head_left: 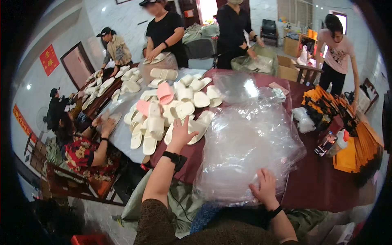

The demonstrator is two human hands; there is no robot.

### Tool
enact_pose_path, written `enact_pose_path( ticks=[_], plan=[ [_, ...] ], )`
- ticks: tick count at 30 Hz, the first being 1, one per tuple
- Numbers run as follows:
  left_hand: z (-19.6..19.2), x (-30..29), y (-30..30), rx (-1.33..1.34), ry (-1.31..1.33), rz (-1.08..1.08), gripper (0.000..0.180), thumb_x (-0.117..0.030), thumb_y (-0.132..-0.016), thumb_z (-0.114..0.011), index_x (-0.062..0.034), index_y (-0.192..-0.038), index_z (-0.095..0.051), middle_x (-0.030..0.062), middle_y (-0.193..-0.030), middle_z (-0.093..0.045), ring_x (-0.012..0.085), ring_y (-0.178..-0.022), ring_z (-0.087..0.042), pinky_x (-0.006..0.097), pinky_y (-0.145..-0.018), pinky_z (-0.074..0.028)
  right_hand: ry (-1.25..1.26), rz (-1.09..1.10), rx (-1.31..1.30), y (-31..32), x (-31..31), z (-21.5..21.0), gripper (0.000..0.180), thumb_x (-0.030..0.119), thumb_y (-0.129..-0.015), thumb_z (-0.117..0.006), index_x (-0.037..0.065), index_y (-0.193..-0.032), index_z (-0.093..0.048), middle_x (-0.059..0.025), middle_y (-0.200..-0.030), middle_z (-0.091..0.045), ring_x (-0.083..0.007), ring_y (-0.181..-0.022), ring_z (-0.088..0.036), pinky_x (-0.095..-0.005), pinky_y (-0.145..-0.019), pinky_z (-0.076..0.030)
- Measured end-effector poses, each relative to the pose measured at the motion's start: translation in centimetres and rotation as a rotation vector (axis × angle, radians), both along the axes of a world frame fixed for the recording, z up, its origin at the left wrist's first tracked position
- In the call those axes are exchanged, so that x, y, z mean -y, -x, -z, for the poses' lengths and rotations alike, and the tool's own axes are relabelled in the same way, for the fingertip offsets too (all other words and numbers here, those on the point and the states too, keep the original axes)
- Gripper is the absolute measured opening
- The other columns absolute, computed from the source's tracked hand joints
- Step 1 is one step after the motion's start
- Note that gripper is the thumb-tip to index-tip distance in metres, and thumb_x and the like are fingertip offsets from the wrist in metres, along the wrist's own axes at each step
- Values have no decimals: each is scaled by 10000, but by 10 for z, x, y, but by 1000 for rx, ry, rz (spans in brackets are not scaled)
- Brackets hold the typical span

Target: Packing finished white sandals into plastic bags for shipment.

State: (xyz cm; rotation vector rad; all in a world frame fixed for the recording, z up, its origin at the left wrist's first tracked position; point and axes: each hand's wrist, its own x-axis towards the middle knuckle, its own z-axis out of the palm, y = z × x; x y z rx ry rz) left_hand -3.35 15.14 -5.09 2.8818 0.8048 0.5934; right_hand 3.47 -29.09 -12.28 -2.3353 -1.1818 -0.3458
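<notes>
My left hand (181,132) reaches out with its fingers spread, over the near edge of a heap of cream slide slippers (155,125). Its fingertips overlap one slipper; whether they touch it I cannot tell. Two pink slippers (165,94) lie among the cream ones. On the right, a thick stack of clear plastic bags (241,143) covers the middle of the dark red table (310,179). My right hand (265,188) rests on the stack's near right corner, fingers apart and holding nothing.
Orange-yellow packages (355,143) with black parts are piled at right, near a phone (326,143) and a white bottle (340,141). Several people work around the table; one sits at left holding a slipper. More slippers (98,90) cover the far-left table. A green sack (257,59) stands behind.
</notes>
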Motion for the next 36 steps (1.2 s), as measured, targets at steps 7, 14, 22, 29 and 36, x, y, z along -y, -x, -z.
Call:
enact_pose_path(
  ticks=[7,14,22,29,36],
  plan=[
    [6,-25,-30,-476,195,-49,1093,-674,-513,-792,-226,-1419,-377,191,-1378,-498,482,-1327,-355,676,-1047,-264,39,52,-111,0,0,-9,644,472,-809,-657,60,-1284,-515,-171,-1341,-469,-385,-1242,-429,-506,-1036,-320],
    [-1,23,26,-767,60,-167,1176,-670,-440,-837,-164,-1390,-363,155,-1290,-559,396,-1271,-414,603,-876,-421,48,50,-102,-1,-2,-7,643,460,-817,-655,45,-1288,-512,-177,-1356,-467,-378,-1260,-421,-492,-1044,-315],
    [8,40,104,-317,158,-250,873,-412,-514,-898,-81,-1184,-447,174,-1017,-632,401,-1001,-553,489,-798,-488,-38,7,-64,0,0,-5,637,437,-805,-665,34,-1274,-512,-187,-1327,-483,-390,-1205,-455,-496,-997,-356],
    [-82,104,110,104,-102,90,714,-63,-529,-838,-57,-1160,-504,148,-1017,-582,372,-992,-516,441,-856,-430,-55,-7,-58,-3,3,1,647,429,-806,-663,34,-1292,-499,-182,-1326,-480,-390,-1208,-452,-499,-1004,-348],
    [-114,157,29,-150,-372,888,418,-76,-793,-530,-180,-1197,-564,106,-1127,-537,278,-1055,-524,371,-929,-450,-43,12,-20,-7,4,8,613,415,-820,-656,14,-1261,-514,-189,-1297,-496,-372,-1171,-474,-467,-989,-354]
  ],
)
